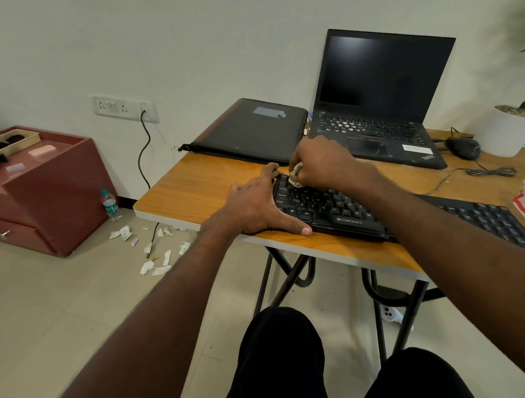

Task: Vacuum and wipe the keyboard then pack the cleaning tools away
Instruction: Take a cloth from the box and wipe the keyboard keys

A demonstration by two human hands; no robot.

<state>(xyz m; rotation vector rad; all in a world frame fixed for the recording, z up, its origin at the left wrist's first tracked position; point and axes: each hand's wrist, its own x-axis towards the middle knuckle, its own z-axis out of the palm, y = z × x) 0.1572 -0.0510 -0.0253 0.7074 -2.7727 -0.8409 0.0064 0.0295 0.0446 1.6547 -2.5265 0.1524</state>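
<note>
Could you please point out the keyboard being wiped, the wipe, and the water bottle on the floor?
keyboard (331, 209): head view, on the keys in the middle of its visible left half.
wipe (296, 178): head view, on the crumpled pale wad below the right hand's fingers.
water bottle (111, 205): head view, on its label.

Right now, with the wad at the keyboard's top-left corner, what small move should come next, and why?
Probably drag the wad rightward along the top key row. The right hand pinches it at the top-left corner of the keyboard, so the keys to the right look unwiped as yet. The left hand braces the keyboard's left end, so it should not slide.
</note>
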